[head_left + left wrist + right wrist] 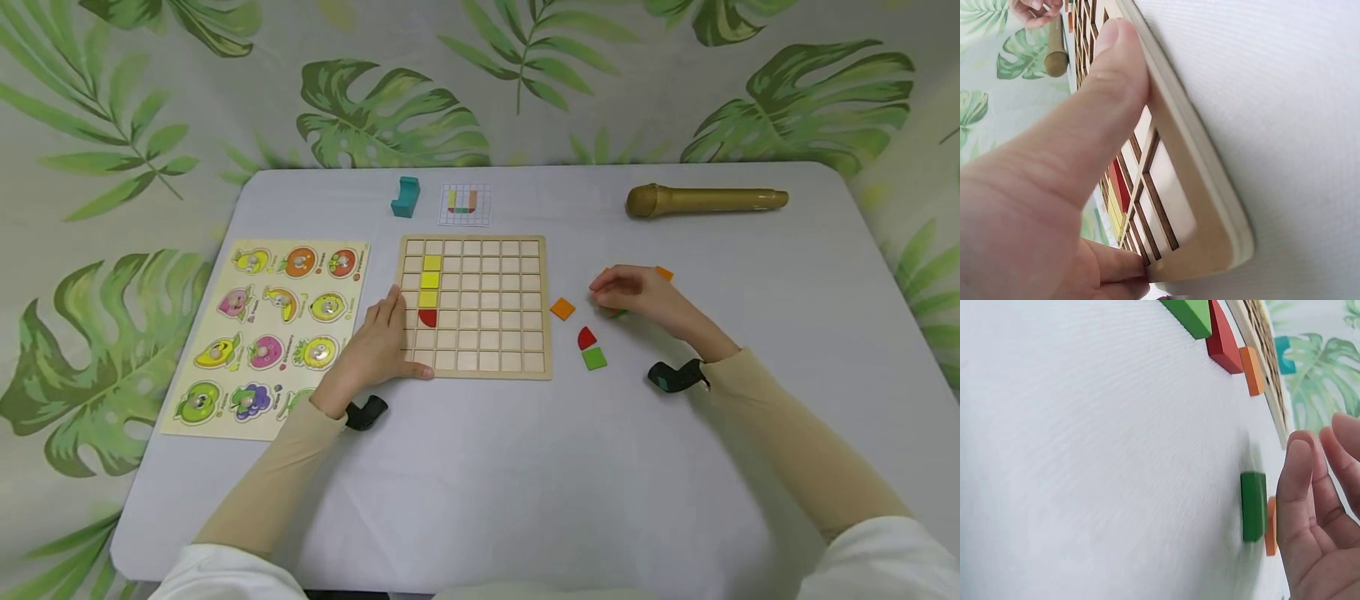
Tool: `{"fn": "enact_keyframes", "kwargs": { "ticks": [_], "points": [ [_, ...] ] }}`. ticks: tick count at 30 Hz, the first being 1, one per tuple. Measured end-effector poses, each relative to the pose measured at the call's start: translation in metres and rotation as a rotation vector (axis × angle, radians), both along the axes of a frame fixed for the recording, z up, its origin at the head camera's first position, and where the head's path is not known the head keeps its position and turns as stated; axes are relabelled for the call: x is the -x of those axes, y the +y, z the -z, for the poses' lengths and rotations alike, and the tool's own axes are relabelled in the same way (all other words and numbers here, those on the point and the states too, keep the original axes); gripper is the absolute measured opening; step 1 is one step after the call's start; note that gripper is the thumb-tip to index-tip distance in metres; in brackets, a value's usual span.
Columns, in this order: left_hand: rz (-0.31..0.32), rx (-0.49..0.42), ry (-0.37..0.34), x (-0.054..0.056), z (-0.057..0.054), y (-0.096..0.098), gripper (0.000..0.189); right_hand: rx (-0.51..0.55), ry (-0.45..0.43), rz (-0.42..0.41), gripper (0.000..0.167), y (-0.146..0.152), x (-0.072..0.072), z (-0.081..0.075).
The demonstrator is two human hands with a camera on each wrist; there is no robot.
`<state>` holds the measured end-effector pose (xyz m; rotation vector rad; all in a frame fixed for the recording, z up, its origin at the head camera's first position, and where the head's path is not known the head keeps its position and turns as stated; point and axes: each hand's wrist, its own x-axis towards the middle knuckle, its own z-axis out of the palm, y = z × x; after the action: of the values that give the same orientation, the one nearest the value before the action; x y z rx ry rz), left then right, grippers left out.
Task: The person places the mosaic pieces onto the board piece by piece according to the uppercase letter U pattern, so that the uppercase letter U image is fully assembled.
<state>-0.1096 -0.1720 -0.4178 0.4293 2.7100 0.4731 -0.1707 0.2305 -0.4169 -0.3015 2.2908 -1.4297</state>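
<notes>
My left hand (378, 342) rests on the lower left corner of a wooden grid board (548, 333), its thumb (1113, 69) lying over the front rim and its fingers along the left edge. In the board's second column sit yellow squares (430, 281) in a line, with a red quarter-circle piece (427, 317) below them. Right of the board my right hand (637, 293) hovers over a green piece (1254, 506), fingers loosely bent, nothing visible between thumb and fingertips. An orange piece (1271, 525) lies just behind the green one.
Beside the board lie an orange square (562, 309), a red quarter-circle (587, 337) and a light green square (595, 359). A fruit puzzle board (292, 333) is at left. Behind are a teal block (405, 198), a pattern card (465, 205) and a gold microphone (705, 201).
</notes>
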Motion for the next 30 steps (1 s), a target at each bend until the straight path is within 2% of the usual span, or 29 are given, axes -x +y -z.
{"fn": "enact_keyframes", "kwargs": {
  "ticks": [3, 8, 10, 13, 18, 25, 30],
  "points": [
    [0.003, 0.002, 0.008, 0.0, 0.0, 0.001, 0.125, 0.012, 0.015, 0.016, 0.029, 0.007, -0.002, 0.001],
    [0.007, 0.008, 0.017, 0.0, -0.001, 0.001, 0.125, 0.023, 0.068, -0.008, 0.027, 0.017, -0.005, 0.004],
    [0.008, 0.006, 0.017, 0.0, -0.002, 0.001, 0.125, 0.0, 0.113, -0.025, 0.027, 0.021, -0.006, 0.005],
    [0.006, 0.004, 0.016, 0.0, -0.002, 0.001, 0.125, -0.043, 0.15, -0.007, 0.026, 0.024, -0.007, 0.006],
    [-0.001, 0.001, 0.012, 0.0, -0.002, 0.002, 0.125, -0.094, 0.128, 0.048, 0.025, 0.024, -0.007, 0.008],
    [-0.006, 0.0, 0.002, -0.001, -0.003, 0.002, 0.124, -0.174, 0.227, -0.009, 0.025, 0.023, -0.006, 0.011],
    [-0.002, -0.004, 0.004, -0.002, -0.004, 0.002, 0.125, -0.192, 0.248, -0.011, 0.023, 0.023, -0.005, 0.011]
  ]
}}
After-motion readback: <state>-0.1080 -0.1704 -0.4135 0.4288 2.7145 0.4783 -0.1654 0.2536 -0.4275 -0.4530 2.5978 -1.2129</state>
